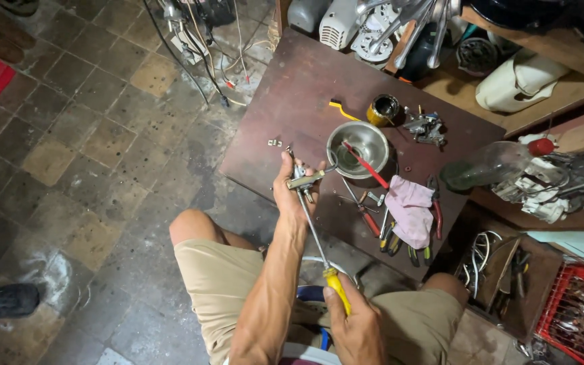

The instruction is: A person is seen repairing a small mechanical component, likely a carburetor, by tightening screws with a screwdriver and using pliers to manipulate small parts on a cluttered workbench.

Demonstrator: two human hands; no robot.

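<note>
Between both hands, long screwdriver (319, 240).

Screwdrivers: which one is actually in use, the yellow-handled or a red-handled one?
The yellow-handled screwdriver, gripped by the right hand, its tip at the small metal part in the left hand. The red-handled one rests in the steel bowl.

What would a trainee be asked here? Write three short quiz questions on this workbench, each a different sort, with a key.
1. True or false: the right hand holds a yellow-handled screwdriver.
2. What lies in the steel bowl? A) red-handled tool B) pink cloth C) pliers
3. What does the left hand hold?

Key: 1 true. 2 A. 3 a small metal part, met by the screwdriver's tip.
</note>
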